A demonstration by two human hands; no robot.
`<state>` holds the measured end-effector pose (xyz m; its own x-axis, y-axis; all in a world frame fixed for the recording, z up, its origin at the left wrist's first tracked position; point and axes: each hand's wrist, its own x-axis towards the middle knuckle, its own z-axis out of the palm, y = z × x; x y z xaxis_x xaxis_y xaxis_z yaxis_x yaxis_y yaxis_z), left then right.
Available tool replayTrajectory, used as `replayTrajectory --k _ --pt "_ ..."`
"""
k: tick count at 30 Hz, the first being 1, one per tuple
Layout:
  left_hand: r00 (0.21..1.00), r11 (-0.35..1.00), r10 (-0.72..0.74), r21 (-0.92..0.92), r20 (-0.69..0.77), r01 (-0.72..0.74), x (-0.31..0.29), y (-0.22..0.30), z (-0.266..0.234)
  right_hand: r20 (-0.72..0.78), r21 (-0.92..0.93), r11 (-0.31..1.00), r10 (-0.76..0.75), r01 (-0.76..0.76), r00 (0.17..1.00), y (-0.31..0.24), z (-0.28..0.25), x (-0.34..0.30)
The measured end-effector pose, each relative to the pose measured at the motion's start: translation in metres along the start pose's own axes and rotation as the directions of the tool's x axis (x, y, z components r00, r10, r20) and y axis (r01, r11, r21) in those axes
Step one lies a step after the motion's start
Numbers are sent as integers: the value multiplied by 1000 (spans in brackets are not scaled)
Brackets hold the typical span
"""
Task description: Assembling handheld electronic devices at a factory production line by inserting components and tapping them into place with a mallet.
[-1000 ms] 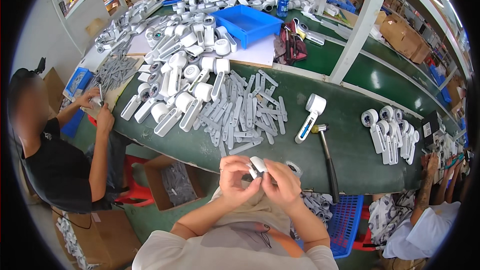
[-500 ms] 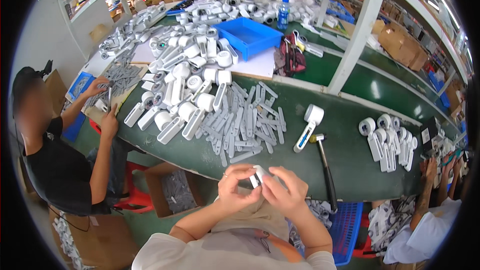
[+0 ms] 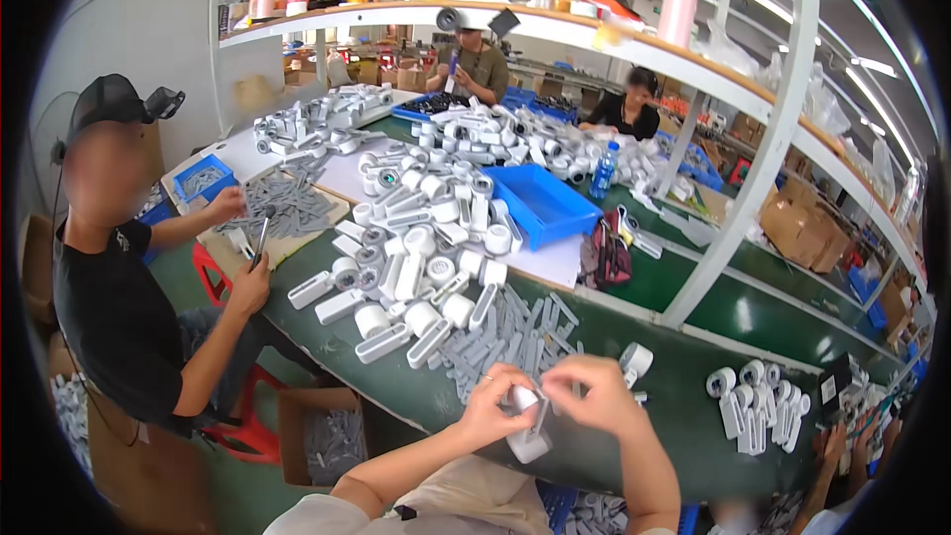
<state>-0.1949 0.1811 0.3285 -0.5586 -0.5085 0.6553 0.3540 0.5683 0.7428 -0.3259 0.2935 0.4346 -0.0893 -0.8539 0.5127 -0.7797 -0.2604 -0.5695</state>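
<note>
At the near edge of the green table, my left hand (image 3: 500,404) is closed around a white handheld fan (image 3: 530,447), whose rounded end points down toward me. My fingers cover much of it. Just beside it, my right hand (image 3: 594,391) has thumb and fingertips pinched together at the fan's upper side; whatever is in them is too small and blurred to name. Beyond my hands lies a heap of flat grey plastic strips (image 3: 520,332). Another white fan (image 3: 636,359) lies behind my right hand, partly covered by it. The hammer is hidden by my right arm.
Many white fans (image 3: 421,267) pile up at centre left, with a blue tray (image 3: 540,208) behind. Several fans (image 3: 758,411) are grouped at right. A shelf post (image 3: 743,208) rises from the table. A co-worker (image 3: 129,307) sits at left; another person's hands (image 3: 832,446) show at right.
The view has tilted up, bringing the shelf into sight. My right hand has lifted off the white piece toward its upper side. The piece in my left hand now hangs downward, showing more of itself.
</note>
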Motion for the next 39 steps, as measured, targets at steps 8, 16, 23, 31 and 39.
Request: replayTrajectory --k 8,16,23,31,39 --pt "961 864 -12 -480 277 149 56 -101 49 29 -141 988 64 -59 998 86 -6 213" --pt "893 697 -181 -587 412 412 51 -118 36 -47 -137 990 -27 21 999 121 17 411" --pt "943 660 -89 -689 321 297 45 -124 45 -123 187 972 167 -143 978 131 33 505" --pt "939 715 -119 -628 324 307 37 -125 46 -705 84 917 -221 389 674 109 17 500" --pt "947 728 -31 -643 319 240 47 -101 28 -392 -59 998 -44 22 919 38 -22 264"
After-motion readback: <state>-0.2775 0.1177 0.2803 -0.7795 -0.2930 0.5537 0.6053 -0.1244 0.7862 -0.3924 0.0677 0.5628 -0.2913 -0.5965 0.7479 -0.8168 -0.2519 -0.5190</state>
